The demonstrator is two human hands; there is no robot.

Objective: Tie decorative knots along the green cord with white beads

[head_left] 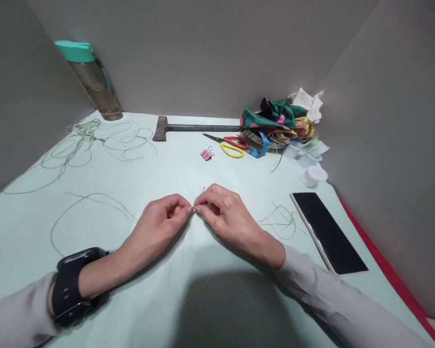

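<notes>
Near the middle of the table, my left hand [162, 220] and my right hand [229, 212] meet fingertip to fingertip. Each pinches a thin pale green cord [194, 208] where only a tiny bit shows between the fingers. One length of cord [94, 195] loops out to the left of my left wrist. Another tangle of cord [284, 222] lies to the right of my right wrist. A fine thread hangs down below my right hand. Just above the right fingertips a short dark tip sticks up; what it belongs to is hidden.
Behind my hands lie a pink binder clip [207, 154], scissors [232, 146] and a hammer-like tool [199, 128]. Bundled cord [87, 133] and a water bottle [96, 84] are at back left. Crumpled fabric [279, 118], a white spool [313, 175] and a phone [328, 234] are on the right.
</notes>
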